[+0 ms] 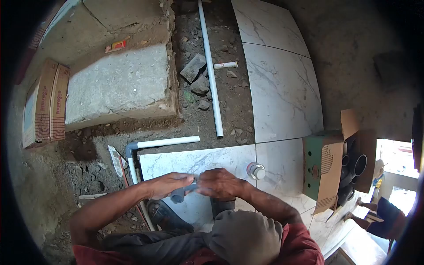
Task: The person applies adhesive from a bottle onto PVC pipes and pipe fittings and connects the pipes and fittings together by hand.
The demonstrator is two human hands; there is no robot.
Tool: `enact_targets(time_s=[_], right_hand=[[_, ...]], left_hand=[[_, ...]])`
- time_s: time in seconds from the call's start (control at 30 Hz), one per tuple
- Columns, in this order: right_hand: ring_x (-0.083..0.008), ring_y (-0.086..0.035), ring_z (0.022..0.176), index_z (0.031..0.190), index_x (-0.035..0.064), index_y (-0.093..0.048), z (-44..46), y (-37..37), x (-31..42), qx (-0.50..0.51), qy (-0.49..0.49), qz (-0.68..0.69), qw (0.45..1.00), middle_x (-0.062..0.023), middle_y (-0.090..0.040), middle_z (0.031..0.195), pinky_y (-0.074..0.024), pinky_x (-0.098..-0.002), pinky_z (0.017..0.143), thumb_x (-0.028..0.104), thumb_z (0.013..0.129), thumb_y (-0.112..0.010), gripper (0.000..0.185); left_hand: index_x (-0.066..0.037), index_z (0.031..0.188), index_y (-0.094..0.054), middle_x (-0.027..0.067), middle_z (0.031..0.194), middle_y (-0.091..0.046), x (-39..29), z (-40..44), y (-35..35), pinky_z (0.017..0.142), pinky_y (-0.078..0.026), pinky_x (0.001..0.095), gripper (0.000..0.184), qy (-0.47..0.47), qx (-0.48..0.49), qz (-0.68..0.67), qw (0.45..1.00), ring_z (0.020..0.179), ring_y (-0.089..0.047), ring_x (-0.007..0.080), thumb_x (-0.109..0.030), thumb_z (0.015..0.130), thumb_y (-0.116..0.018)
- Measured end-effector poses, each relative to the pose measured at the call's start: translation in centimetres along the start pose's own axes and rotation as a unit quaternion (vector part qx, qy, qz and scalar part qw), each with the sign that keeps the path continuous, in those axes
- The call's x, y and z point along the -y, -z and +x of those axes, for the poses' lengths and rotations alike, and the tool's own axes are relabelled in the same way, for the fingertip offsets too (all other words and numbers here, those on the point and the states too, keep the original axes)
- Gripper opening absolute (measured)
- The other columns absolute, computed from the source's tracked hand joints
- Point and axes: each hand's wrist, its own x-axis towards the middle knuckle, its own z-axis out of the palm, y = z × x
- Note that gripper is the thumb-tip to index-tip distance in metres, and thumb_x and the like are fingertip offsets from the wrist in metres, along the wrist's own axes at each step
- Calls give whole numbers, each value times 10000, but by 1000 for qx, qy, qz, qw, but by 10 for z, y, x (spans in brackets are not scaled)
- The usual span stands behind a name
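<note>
My left hand [170, 184] is closed on a grey pipe fitting [178, 194], low in the middle of the view over the marbled tiles. Right beside it, my right hand [219, 183] has its fingers curled at the other side of the same fitting. The hands nearly meet, and parts of the fitting are hidden between the fingers. A clear bottle [255, 170] with a pale cap stands on the tiles to the right of my right hand. Ahead of my hands, a white pipe [170, 141] joins a grey elbow [131, 149] at the tile corner.
A long white pipe [211, 70] lies over dirt and broken stones [193, 68], near a small white tube [225, 65]. An open carton [324, 170] of black fittings stands right. Cardboard boxes [49, 104] lean left by a concrete block [119, 84]. Another person's legs [369, 214] show far right.
</note>
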Motion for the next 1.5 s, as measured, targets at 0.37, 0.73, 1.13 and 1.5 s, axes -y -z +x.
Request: enact_targets(time_s=[0.37, 0.73, 1.13, 1.5], right_hand=[[-223, -629, 720, 1097, 57, -646, -49, -39, -1, -76, -293, 696, 652, -108, -653, 896, -510, -327, 702, 137, 915, -544, 223], [-290, -602, 901, 1170, 32, -598, -144, 32, 20, -209, -419, -296, 832, -153, -603, 993, -538, -364, 719, 93, 790, -726, 406], [-345, -554, 866, 1090, -11, -588, -156, 23, -21, -141, -422, -338, 829, -200, -590, 942, -453, -439, 773, 55, 745, -723, 376], [-370, -567, 889, 1066, 3, -572, -147, 24, -10, -190, -363, -376, 832, -200, -591, 969, -472, -437, 810, 78, 766, -696, 334]], left_hand=[[-170, 1341, -468, 189, 1052, -553, 26, -8, 11, 825, -496, 455, 528, -126, -207, 618, 747, 953, -593, 399, -361, 879, -637], [-81, 1115, -535, 157, 1101, -592, 120, 35, 39, 882, -458, 446, 313, -176, 7, 417, 892, 1047, -586, 350, -310, 914, -608], [-89, 1164, -488, 189, 1076, -603, 106, 32, 19, 850, -437, 496, 340, -88, 9, 456, 885, 1021, -593, 392, -320, 923, -556], [-84, 1198, -496, 199, 1089, -610, 97, 25, 26, 859, -443, 487, 413, -111, -1, 463, 879, 1029, -600, 386, -374, 914, -574]])
